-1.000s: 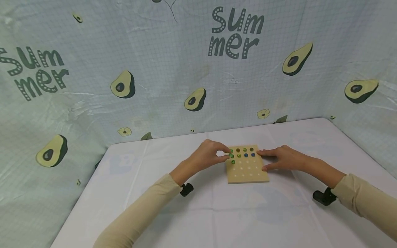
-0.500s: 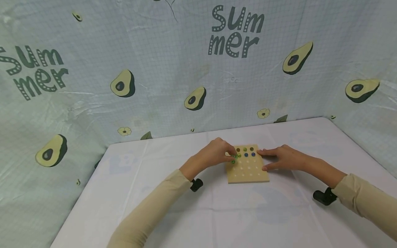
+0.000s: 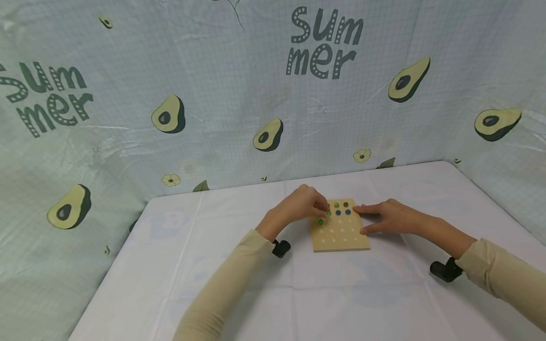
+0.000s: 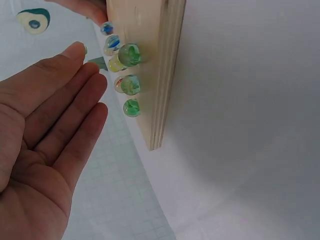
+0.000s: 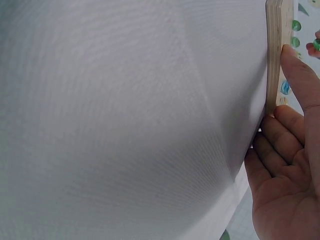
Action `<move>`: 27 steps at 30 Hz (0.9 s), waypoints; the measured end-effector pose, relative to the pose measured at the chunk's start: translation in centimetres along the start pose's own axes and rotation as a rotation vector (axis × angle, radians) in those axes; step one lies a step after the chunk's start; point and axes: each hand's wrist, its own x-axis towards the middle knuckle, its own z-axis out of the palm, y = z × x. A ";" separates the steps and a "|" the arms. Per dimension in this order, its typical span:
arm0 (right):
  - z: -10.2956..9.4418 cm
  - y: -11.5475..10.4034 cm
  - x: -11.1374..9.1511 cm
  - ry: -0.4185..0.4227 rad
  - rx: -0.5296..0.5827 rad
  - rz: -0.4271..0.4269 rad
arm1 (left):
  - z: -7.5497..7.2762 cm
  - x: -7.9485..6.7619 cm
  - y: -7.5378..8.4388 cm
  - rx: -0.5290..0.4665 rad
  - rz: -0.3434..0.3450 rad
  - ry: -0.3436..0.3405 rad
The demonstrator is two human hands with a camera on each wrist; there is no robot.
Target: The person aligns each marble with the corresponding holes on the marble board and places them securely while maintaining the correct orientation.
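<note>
A square wooden board point(image 3: 341, 242) with rows of small hollows lies on the table, glass marbles in its back rows. My left hand point(image 3: 298, 208) is over the board's back left part and hides some marbles. Between its thumb and fingertips it pinches a green marble point(image 5: 317, 45), best seen in the right wrist view. Green marbles point(image 4: 131, 107) sit along the left column, facing the left palm. Blue marbles point(image 3: 338, 212) sit farther right in the second row. My right hand point(image 3: 390, 217) touches the board's right edge with thumb and index fingertip, fingers fairly straight.
A white cloth point(image 3: 332, 293) covers the table. Behind it hangs a pale curtain point(image 3: 213, 118) printed with avocados and lettering. The board's front rows show bare hollows. A black wrist camera point(image 3: 281, 248) sits below the left wrist, another camera point(image 3: 445, 270) below the right.
My left hand has moved right from the board's left edge to over its marbles, now covering the back left ones. My right hand and the board have stayed in place.
</note>
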 end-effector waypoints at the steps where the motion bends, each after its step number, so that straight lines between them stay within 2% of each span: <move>1: 0.0 0.0 0.0 -0.002 -0.002 0.002 | 0.0 0.1 -0.1 -0.016 -0.001 0.001; 8: -0.1 0.4 0.1 -0.006 -0.010 0.013 | -0.3 0.4 -0.2 -0.055 0.014 0.021; 15: 0.1 0.3 0.3 -0.020 0.000 0.026 | 0.3 0.1 -0.6 -0.101 -0.045 0.025; 22: 0.0 0.1 0.2 -0.029 -0.008 0.037 | 0.7 0.3 -0.5 -0.114 -0.044 0.019; 27: 0.0 0.1 0.1 -0.030 0.002 0.044 | 0.8 0.5 -0.1 -0.116 -0.069 0.012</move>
